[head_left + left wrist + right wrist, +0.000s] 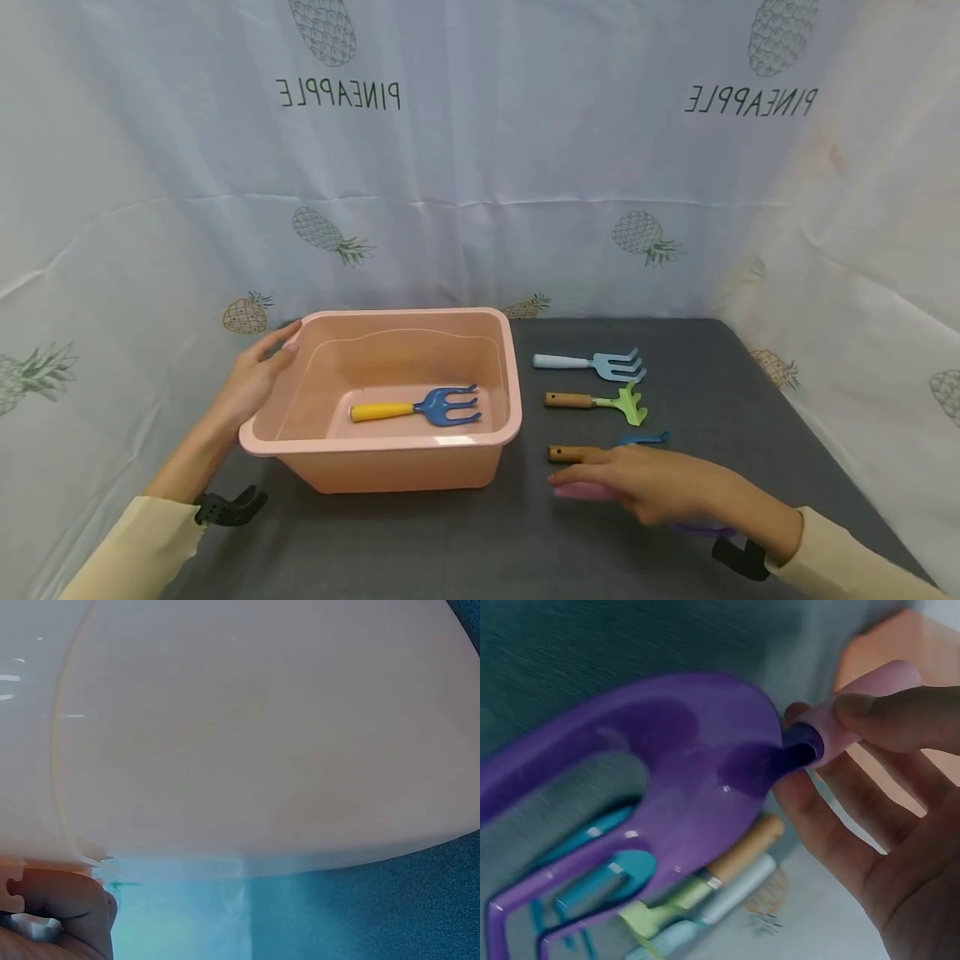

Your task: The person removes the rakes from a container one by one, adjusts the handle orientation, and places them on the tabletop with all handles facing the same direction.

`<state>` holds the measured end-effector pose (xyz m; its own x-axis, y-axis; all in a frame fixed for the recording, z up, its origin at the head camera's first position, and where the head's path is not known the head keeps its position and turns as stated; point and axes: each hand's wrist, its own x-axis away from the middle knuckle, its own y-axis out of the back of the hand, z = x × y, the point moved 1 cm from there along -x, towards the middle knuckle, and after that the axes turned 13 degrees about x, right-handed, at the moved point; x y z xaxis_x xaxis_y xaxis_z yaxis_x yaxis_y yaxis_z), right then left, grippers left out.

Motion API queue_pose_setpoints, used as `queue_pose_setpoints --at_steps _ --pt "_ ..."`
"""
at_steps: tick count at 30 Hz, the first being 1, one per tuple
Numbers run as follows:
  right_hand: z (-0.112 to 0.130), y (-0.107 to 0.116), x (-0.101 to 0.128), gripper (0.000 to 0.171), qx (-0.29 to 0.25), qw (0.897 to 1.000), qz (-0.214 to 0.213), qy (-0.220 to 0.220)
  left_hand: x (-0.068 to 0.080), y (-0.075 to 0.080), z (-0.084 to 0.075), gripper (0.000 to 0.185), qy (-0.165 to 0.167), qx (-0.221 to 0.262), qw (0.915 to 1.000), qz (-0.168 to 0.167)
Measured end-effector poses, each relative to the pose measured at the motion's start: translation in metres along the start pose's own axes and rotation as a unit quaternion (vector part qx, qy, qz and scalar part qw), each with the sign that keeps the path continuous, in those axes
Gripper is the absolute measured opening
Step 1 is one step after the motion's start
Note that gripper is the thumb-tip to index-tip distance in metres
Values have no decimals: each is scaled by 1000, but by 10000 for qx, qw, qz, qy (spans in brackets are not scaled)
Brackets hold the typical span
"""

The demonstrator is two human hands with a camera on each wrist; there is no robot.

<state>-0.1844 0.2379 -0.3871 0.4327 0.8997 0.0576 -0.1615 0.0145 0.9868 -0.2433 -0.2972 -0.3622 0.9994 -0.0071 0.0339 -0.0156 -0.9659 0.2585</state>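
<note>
My left hand [247,392] grips the left rim of a pink plastic tub [382,472]. Inside the tub lies a blue hand rake [442,407] with a yellow handle. My right hand [663,483] holds a purple hand rake [705,727] by its pink handle [881,682], pinched between thumb and fingers. In the head view the hand hides most of this rake. Just beyond that hand is a blue rake with a wooden handle [570,454], partly covered by the hand.
Right of the tub, a green hand rake [628,404] with a wooden handle and a light blue one [615,367] lie in a row on the dark grey table [420,542]. A white pineapple-print curtain [480,150] hangs behind and at both sides.
</note>
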Motion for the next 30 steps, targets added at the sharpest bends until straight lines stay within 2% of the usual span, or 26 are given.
queue_pose_setpoints --at_steps 9,15,25,30 --pt "2 -36 -2 92 169 9995 267 5 2 0 1 65 -24 2 10000 39" --pt "3 -51 -4 92 816 9963 55 269 2 0 0 65 -54 -63 10000 2" --pt "7 -54 -4 88 1259 9912 -148 368 0 0 0 64 -25 -63 10000 -47" --pt "7 -54 -4 88 1248 9917 -70 315 0 0 1 64 -44 -36 10000 -47"
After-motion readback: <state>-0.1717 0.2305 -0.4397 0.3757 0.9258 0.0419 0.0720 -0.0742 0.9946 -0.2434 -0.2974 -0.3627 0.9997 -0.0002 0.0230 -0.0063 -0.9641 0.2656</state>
